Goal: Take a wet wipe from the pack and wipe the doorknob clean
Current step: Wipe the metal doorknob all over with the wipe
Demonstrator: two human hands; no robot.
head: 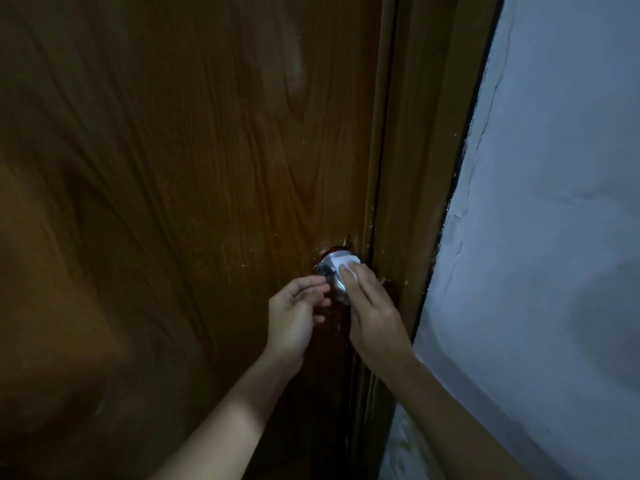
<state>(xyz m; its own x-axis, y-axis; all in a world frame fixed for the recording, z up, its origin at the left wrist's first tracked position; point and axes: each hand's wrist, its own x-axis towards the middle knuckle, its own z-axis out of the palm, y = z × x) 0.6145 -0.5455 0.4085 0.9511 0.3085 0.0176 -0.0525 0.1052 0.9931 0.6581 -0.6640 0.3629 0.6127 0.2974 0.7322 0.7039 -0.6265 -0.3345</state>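
Dim wooden door (173, 168) fills the view, its metal doorknob (330, 271) at 5 o'clock. The right hand (374, 306) presses a wet wipe (346, 266) flat onto it; the left hand (294, 313), loosely curled and empty, hovers at its 8 o'clock. Light pressure on the rounded knob could let the wipe slip off.

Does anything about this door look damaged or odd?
Yes. The wood just above the doorknob looks chipped, and pale scuffs run down the door edge. The wall beside the frame shows cracks.

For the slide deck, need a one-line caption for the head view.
Right hand presses a white wipe onto the metal doorknob of a wooden door; left hand hovers beside it.
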